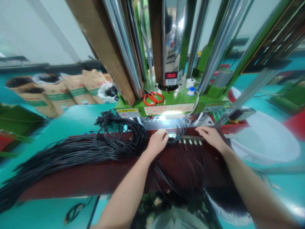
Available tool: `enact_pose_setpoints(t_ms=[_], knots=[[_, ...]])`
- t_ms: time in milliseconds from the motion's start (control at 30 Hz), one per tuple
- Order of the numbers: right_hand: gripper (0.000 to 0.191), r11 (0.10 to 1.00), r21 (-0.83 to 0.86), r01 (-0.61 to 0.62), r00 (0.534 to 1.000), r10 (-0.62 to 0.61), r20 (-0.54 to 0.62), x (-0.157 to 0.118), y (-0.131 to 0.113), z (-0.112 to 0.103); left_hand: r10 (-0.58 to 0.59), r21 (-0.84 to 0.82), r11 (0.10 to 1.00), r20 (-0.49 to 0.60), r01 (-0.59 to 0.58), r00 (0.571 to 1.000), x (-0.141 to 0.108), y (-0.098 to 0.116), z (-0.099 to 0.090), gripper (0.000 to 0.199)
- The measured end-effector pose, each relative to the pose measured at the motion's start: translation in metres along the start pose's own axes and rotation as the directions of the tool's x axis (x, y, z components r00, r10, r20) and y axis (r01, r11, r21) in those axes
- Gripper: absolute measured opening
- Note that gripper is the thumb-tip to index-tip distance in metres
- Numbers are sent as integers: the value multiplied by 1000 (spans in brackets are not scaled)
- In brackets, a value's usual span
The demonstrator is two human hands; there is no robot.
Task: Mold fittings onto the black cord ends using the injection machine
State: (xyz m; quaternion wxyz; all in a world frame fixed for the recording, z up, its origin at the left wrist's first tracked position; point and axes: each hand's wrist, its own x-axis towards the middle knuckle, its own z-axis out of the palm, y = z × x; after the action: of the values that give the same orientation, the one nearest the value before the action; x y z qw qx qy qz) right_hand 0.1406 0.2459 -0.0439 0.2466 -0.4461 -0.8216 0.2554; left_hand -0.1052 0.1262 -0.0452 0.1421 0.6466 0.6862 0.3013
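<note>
My left hand [157, 141] is closed at the left end of a metal fixture strip [190, 137], its fingers curled in. What lies inside those fingers, if anything, is hidden. Several cable ends with metal connectors [190, 142] sit in a row along the strip, their thin black leads hanging toward me. My right hand [211, 136] is by the strip's right end, fingers stretched out and nothing visible in them. Looped black cables [179, 128] rise behind the strip, between both hands. Left of my left hand lies a large bundle of black cables [114, 143] on the dark red board [95, 178].
Just beyond my hands stands a green press [135, 106] with steel columns and a bright lamp [172, 114]. Red-handled scissors [153, 99] and a blue-white spool [191, 91] lie on its ledge. A white basin [269, 136] is at right; paper sacks [76, 89] stand at left.
</note>
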Motion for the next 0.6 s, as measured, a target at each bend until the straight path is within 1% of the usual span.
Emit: enact_pose_setpoints(t_ms=[300, 600], knots=[[22, 1000, -9, 15, 1000, -15, 2, 0, 1, 0, 4, -17, 1000, -7, -4, 1000, 0, -1, 2, 12], [22, 1000, 5, -2, 1000, 2, 9, 0, -3, -1, -4, -26, 1000, -1, 4, 1000, 0, -1, 0, 12]])
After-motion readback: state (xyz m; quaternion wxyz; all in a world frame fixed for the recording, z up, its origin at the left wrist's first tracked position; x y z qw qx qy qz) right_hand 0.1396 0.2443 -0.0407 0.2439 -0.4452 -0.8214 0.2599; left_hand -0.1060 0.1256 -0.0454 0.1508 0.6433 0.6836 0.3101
